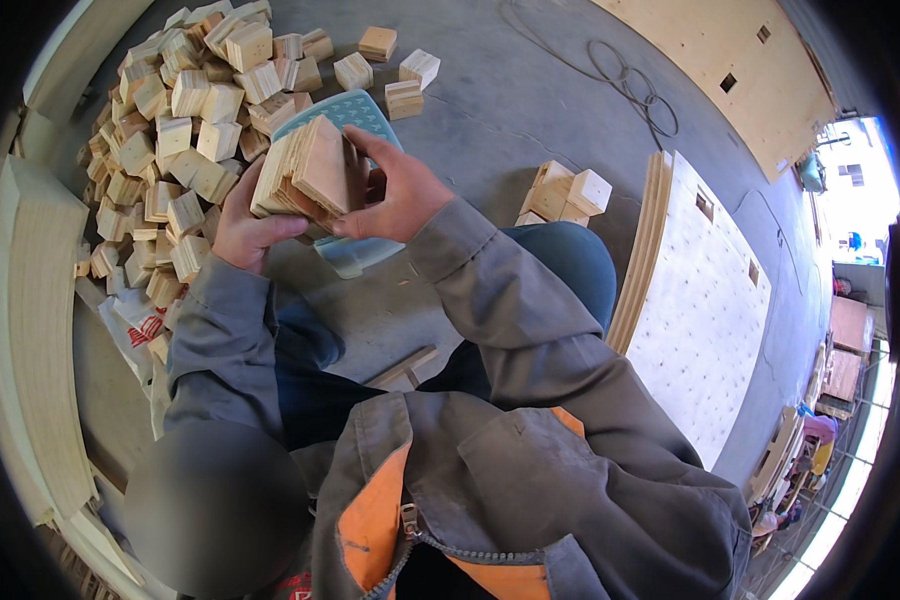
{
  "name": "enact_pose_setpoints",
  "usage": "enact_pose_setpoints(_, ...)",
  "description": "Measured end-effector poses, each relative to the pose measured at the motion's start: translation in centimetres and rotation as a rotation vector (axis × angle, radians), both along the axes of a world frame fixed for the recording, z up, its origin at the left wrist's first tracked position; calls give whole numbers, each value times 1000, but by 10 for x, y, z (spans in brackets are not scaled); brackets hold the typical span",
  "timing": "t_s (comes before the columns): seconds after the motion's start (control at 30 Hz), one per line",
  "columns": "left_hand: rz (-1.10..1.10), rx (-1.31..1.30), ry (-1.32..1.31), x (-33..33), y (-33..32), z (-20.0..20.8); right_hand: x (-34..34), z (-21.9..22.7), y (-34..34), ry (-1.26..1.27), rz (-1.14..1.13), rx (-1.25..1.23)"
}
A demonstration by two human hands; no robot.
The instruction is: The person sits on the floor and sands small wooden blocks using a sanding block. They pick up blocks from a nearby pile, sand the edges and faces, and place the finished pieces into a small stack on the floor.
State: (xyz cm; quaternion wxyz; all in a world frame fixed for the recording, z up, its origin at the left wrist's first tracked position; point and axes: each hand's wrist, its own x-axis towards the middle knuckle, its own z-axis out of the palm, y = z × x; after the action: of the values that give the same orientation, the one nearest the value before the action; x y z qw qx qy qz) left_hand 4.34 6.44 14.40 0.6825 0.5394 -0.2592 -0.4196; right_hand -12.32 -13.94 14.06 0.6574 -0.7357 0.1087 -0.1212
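Both hands hold plywood blocks [328, 168] in front of me, over a light blue plastic stool or crate [362, 258]. My left hand [242, 222] is closed around the left and lower side, its thumb along the bottom edge. My right hand [407, 190] grips the right side, with thumb and forefinger spread along it. A dark gap shows between layered parts, and I cannot tell whether it is one notched block or two pressed together. Close to my left hand lies a large heap of similar plywood blocks [175, 135].
Several loose blocks [378, 44] lie beyond the stool. To the right are a small group of blocks [560, 193] and a stack of plywood panels [698, 290]. A cable [625, 85] coils on the grey floor. Thick timber [42, 330] stands at the left, near a white bag [135, 325].
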Motion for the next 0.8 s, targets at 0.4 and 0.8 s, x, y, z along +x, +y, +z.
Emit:
enact_pose_setpoints(0.4,97,9,-144,16,0,-7,-10,27,-15,-377,-485,-736)
enact_pose_setpoints(0.8,182,302,-372,21,15,-25,-75,52,-97,-127,-840,-950)
